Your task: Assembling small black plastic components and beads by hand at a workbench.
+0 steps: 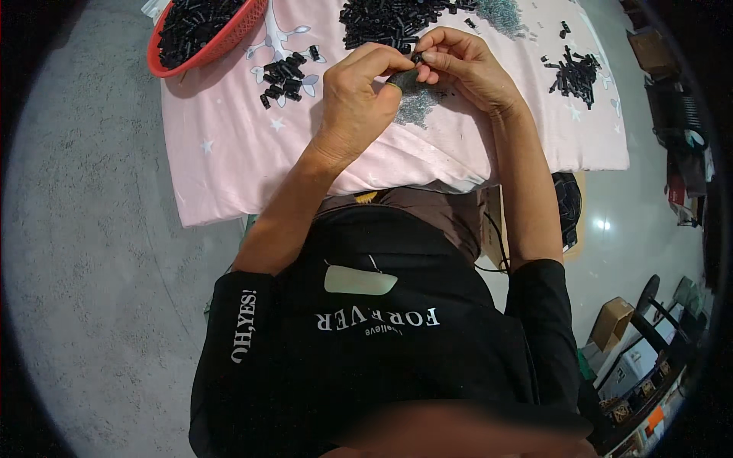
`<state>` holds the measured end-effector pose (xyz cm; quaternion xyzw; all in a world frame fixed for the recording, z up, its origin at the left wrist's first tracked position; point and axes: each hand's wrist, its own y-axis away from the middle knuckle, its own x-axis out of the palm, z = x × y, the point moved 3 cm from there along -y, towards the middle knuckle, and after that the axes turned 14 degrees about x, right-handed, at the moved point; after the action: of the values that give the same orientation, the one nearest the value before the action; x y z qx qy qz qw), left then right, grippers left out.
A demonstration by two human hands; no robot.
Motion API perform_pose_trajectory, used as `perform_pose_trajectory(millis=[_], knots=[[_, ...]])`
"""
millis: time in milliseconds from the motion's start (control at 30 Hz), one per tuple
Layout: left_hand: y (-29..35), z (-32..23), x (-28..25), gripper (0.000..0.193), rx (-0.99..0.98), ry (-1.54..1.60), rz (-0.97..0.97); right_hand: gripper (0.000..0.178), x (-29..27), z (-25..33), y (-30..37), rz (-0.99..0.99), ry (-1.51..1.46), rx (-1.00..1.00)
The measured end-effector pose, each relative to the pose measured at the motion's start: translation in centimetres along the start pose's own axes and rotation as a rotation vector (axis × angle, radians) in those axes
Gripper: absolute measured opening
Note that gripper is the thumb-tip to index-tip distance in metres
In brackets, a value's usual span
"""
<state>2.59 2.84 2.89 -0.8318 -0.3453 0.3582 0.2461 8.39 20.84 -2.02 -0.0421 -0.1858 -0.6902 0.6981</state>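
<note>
My left hand (359,99) and my right hand (469,72) meet above the near part of the pink cloth-covered table. Between their fingertips is a small black plastic piece (417,57), pinched by both hands and partly covered by the fingers. Something dark grey (406,79) shows beside my left thumb; its kind is unclear. Just below the hands lies a heap of tiny silvery pieces (416,109), possibly springs. Behind them spreads a large pile of short black plastic parts (382,23). A smaller group of black parts (284,79) rests left of my left hand.
A red plastic basket (221,46) full of black parts stands at the table's far left. Tiny pale pieces (502,17) lie at the back. Thin black parts (574,76) are heaped on the right. Boxes (611,324) stand on the floor to the right.
</note>
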Motion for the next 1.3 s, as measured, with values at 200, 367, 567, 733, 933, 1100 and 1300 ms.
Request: perform_pose_trajectory(millis=[200, 367, 567, 733, 933, 1100, 1300], knots=[[0.2, 0.0, -0.2, 0.030, -0.031, -0.021, 0.007, 0.012, 0.6, 0.3, 0.1, 0.032, -0.009, -0.009], [0.6, 0.5, 0.1, 0.030, -0.153, 0.069, -0.035, 0.012, 0.5, 0.2, 0.1, 0.032, -0.021, -0.021], [0.7, 0.8, 0.2, 0.028, -0.159, 0.100, -0.023, 0.013, 0.1, 0.1, 0.0, 0.015, 0.000, -0.015], [0.5, 0.4, -0.3, 0.027, -0.129, 0.023, 0.003, 0.013, 0.0, 0.1, 0.0, 0.021, -0.019, -0.017], [0.0, 0.0, -0.2, 0.028, -0.046, 0.000, -0.008, 0.012, 0.2, 0.1, 0.0, -0.005, 0.006, -0.006], [-0.2, -0.2, -0.2, 0.026, 0.019, -0.043, 0.007, 0.012, 0.6, 0.3, 0.1, 0.025, 0.011, -0.016], [-0.1, 0.1, -0.1, 0.027, 0.044, -0.053, 0.047, 0.014, 0.5, 0.2, 0.2, 0.023, 0.038, 0.002]])
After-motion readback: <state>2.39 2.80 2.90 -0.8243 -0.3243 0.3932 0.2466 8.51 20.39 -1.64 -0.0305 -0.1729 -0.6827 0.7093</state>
